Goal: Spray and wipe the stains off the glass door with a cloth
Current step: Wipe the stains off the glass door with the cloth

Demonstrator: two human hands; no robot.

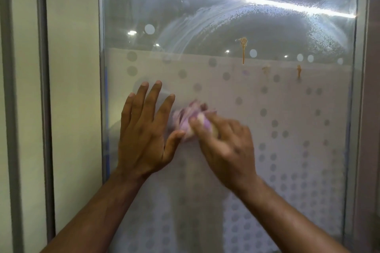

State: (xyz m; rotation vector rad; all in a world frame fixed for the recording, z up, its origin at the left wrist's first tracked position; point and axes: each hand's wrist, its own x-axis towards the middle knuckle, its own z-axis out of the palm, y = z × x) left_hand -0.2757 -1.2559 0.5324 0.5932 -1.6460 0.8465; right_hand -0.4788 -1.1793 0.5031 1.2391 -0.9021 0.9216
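Orange stains [243, 51] on glass door [287, 113], left hand [144, 131] flat beside cloth [185, 122], frame [44, 109]

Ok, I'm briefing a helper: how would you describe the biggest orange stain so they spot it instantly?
On the glass door, look right of centre, where the clear part meets the frosted dotted band. The biggest orange stain has a smeared head and a thin tail dripping into the band; the pale stain and small orange stain to its right sit lower.
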